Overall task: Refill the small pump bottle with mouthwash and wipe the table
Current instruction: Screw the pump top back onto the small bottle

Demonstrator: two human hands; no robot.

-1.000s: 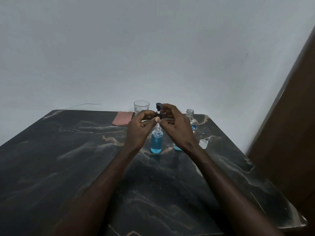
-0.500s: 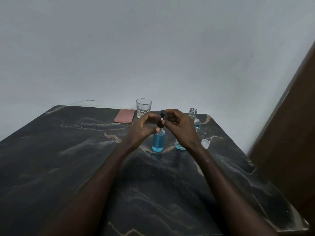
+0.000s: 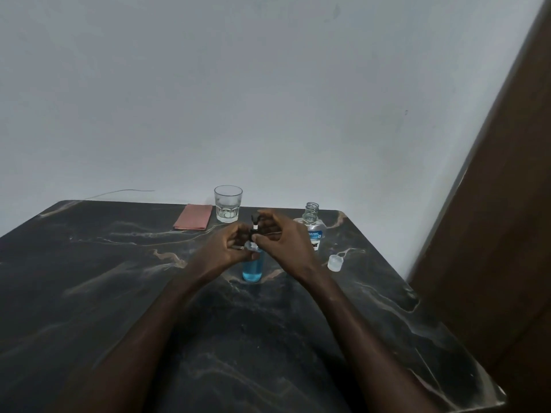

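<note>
Blue liquid is filling the lower part of the small bottle (image 3: 252, 268), which is standing upright on the dark marble table (image 3: 125, 293), between the two hands. The left hand (image 3: 228, 248) is curling around the bottle's upper part, fingers closed on it. The right hand (image 3: 280, 238) is pinching the black pump (image 3: 254, 229) at the bottle's neck with thumb and fingertips; whether the pump is fully seated is hard to tell.

Just behind the right hand, the mouthwash bottle (image 3: 313, 228) is standing uncapped, partly hidden by the fingers. Its clear cap (image 3: 335, 262) is lying on the table to the right, apart from the bottle. Farther back, a glass (image 3: 228, 203) is standing near the table's far edge, and a pink cloth (image 3: 193, 221) is lying folded just left of it. A brown panel (image 3: 492, 234) is rising at the right.
</note>
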